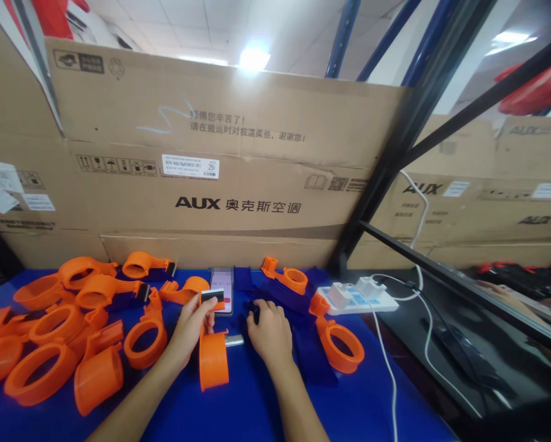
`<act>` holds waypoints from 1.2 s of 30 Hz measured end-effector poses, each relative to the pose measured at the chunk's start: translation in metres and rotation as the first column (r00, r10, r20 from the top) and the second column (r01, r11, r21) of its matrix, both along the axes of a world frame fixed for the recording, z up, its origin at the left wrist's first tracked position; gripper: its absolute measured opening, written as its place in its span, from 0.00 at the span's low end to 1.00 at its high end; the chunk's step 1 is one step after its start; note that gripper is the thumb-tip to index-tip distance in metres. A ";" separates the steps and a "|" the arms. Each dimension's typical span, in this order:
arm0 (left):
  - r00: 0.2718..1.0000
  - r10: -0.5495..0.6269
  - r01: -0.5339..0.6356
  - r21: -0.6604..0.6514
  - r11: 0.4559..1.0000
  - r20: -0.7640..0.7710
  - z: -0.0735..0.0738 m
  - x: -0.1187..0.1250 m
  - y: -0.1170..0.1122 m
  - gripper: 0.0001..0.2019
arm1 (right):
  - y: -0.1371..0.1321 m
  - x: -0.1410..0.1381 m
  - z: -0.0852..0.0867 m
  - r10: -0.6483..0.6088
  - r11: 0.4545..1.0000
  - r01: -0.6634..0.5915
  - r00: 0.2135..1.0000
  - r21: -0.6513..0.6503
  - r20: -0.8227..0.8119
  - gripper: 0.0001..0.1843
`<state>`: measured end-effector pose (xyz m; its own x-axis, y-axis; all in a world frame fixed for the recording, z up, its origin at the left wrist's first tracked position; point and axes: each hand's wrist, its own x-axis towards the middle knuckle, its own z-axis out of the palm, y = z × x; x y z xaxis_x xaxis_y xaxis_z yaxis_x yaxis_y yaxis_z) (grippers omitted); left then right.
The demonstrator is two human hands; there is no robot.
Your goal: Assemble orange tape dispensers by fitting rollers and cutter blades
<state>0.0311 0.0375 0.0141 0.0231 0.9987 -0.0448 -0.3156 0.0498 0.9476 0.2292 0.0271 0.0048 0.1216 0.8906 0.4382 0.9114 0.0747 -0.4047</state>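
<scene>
Gripping an orange dispenser, left hand neighbours heaped rings; right hand's grip unclear.

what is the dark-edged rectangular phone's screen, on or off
On: the dark-edged rectangular phone, just beyond the left hand, has a lit, pale screen with digits and a red patch.

Nearer than the held orange piece, the worktop was free; orange rings blocked the left, a power strip the right.
</scene>
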 end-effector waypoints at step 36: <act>0.989 -0.054 0.069 -0.109 0.992 0.136 0.011 0.013 -0.011 0.16 | -0.002 -0.022 0.022 0.443 0.896 -0.281 0.631 0.345 -0.637 0.13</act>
